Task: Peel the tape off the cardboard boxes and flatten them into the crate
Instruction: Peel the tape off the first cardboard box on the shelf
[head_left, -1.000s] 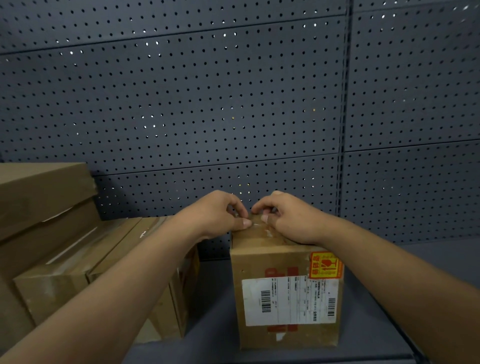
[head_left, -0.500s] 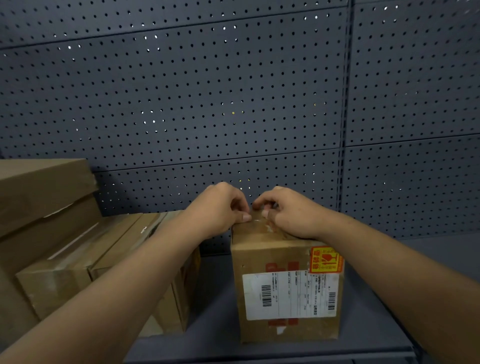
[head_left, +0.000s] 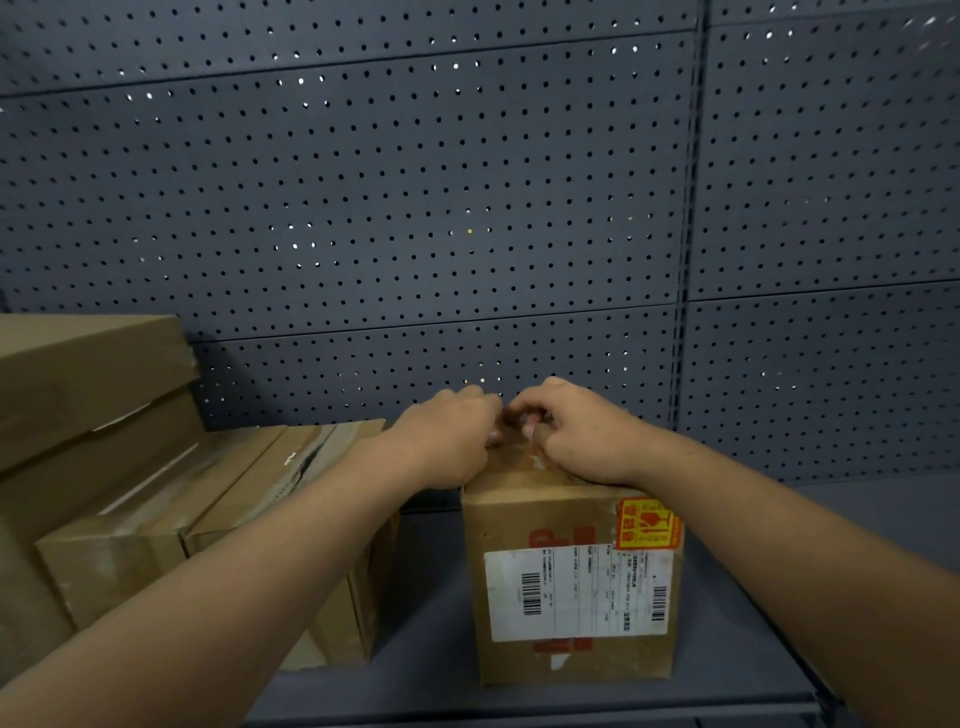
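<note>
Cardboard box (head_left: 571, 587) stands beside stacked boxes (head_left: 156, 493).

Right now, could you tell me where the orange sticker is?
Head view, lower right: orange sticker on the small box's front top-right corner, above the white label.

Back wall: dark blue-grey perforated metal panels (head_left: 363, 208), stacked in horizontal courses with thin seams between them. Small round holes in regular rows; a scatter of them glint where light comes through from behind. A vertical slotted upright (head_left: 687, 260) splits the wall into a wide left bay and a narrower right bay. Below, a flat dark grey metal shelf (head_left: 426, 623) with a front lip. Lighting dim and even.
</note>
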